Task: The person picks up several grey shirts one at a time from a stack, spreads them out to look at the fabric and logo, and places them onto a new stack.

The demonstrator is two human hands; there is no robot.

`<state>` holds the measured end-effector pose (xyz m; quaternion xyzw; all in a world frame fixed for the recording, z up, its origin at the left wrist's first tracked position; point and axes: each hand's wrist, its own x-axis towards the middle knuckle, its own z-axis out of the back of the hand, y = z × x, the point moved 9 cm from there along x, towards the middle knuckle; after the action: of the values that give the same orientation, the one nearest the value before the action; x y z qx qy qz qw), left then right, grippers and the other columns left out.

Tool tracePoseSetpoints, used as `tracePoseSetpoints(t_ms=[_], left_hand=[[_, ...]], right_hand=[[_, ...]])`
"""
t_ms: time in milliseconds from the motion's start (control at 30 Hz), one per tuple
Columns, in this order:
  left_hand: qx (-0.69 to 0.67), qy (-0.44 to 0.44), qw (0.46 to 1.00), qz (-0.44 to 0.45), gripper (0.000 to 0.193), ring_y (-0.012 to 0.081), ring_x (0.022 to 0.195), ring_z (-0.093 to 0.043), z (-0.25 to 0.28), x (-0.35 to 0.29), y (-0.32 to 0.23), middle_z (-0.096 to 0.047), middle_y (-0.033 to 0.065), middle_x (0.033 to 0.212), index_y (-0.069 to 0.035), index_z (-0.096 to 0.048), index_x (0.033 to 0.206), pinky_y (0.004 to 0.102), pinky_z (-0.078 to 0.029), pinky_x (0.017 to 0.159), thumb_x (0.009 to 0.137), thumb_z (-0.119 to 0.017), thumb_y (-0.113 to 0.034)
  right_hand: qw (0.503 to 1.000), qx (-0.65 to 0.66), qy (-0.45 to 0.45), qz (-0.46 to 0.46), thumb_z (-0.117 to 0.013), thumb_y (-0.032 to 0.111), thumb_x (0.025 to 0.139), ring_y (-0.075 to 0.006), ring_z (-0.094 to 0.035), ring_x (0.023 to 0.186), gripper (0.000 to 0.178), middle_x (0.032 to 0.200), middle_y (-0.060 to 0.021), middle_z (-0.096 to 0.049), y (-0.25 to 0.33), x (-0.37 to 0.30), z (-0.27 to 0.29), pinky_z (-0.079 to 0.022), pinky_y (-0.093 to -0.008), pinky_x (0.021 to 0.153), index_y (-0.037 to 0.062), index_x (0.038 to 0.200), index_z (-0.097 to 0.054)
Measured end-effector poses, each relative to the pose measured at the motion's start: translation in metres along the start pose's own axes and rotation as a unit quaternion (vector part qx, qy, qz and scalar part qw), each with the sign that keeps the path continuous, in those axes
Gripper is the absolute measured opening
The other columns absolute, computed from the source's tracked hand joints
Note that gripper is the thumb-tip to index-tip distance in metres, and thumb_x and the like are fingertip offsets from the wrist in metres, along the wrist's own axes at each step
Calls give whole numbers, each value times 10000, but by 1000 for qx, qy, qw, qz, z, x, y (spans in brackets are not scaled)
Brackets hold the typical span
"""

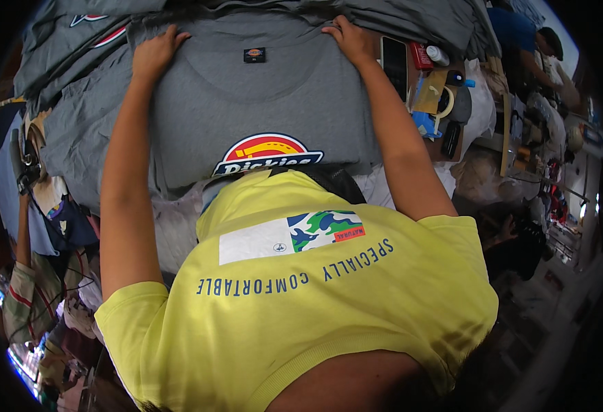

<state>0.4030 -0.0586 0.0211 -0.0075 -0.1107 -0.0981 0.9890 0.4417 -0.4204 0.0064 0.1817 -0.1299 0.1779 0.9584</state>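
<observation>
A grey T-shirt (267, 89) lies spread in front of me, its neck at the far side and a small black label (254, 55) inside the collar. A red, yellow and blue printed emblem (268, 152) shows on its chest, partly cut off by my body. At the shirt's far left shoulder, my left hand (156, 53) is closed on the fabric, thumb pointing inward. My right hand (353, 42) pinches the far right shoulder in the same way. Both arms reach forward, one along each side of the shirt.
More grey shirts (68, 75) are heaped at the left and far side. To the right, a board carries a phone (393, 65), a red box (421, 56), a tape roll (445, 101) and small items. Other people sit at far right (531, 55) and lower left (30, 288).
</observation>
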Motion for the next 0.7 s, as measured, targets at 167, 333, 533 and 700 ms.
tracePoseSetpoints(t_ms=[167, 333, 533, 700], left_hand=[[46, -4, 998, 38, 396, 324, 643, -596, -7, -2, 6, -610, 122, 734, -104, -498, 917, 432, -445, 515, 850, -409, -484], [115, -165, 977, 72, 361, 229, 975, -477, 54, -28, -68, -514, 51, 1051, -149, -536, 1056, 423, -341, 813, 810, -516, -412], [-224, 23, 946, -233, 578, 279, 1306, -180, 26, -86, -283, -234, 47, 1408, -205, -369, 1297, 536, -166, 1013, 813, -449, -511], [-197, 67, 939, -274, 644, 269, 1320, -135, 1, -103, -306, -198, 32, 1425, -230, -303, 1341, 531, -117, 1031, 814, -341, -599]], right_hand=[[988, 86, 94, -91, -549, 567, 740, -268, -605, 811, 497, 846, -120, -628, -23, 6, -16, -460, -348, 678, 101, 911, -566], [960, 216, 136, -113, -557, 471, 800, -143, -527, 727, 441, 748, -60, -579, -26, 7, -18, -412, -266, 683, 41, 895, -593], [971, 192, 133, -57, -601, 406, 777, -167, -541, 734, 373, 770, -69, -593, -28, 8, -17, -413, -281, 671, 46, 872, -584], [993, 98, 44, -51, -584, 369, 779, -324, -585, 780, 291, 829, -124, -615, -3, 12, -10, -448, -381, 639, 98, 883, -571]])
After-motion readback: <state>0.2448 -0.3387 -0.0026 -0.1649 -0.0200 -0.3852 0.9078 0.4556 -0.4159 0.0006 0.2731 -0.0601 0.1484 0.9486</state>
